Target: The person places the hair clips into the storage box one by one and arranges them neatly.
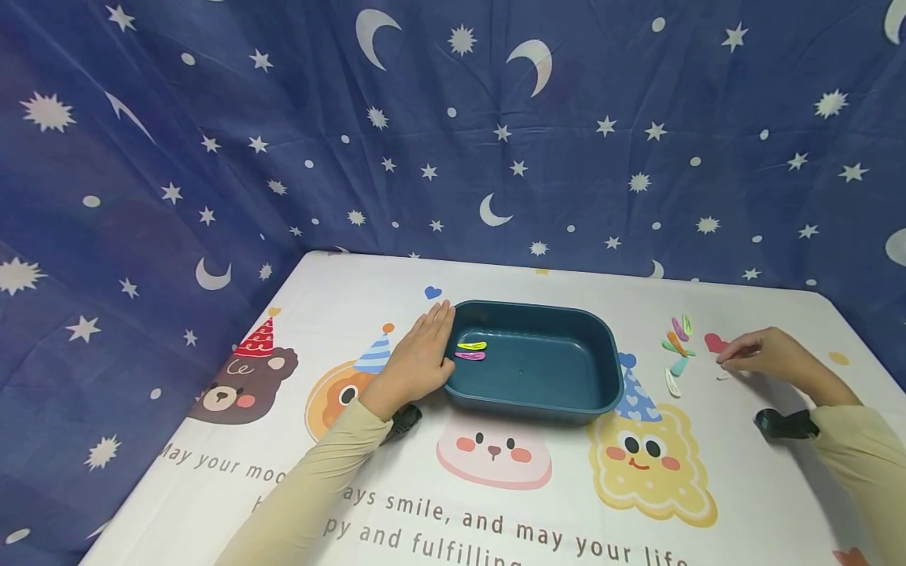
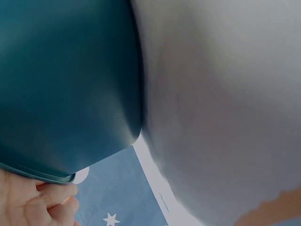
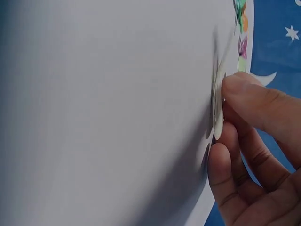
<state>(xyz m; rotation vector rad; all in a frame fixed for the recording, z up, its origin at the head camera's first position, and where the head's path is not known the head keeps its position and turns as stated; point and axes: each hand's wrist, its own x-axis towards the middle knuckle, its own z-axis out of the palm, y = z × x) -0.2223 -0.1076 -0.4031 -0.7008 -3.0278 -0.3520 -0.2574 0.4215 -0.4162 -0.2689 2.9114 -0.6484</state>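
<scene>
A dark teal plastic basin stands on the table, with a yellow hair clip and a pink hair clip lying inside at its left end. My left hand rests along the basin's left rim, fingers straight; the left wrist view shows its fingers against the rim. To the right of the basin, my right hand pinches a white hair clip between thumb and fingers, close to the tabletop. Left of that hand lie several loose clips, among them a purple one and another white one.
A white tablecloth with printed cartoon figures and lettering covers the table. Behind it hangs a blue curtain with moons and stars. Orange and teal clips lie between the basin and my right hand.
</scene>
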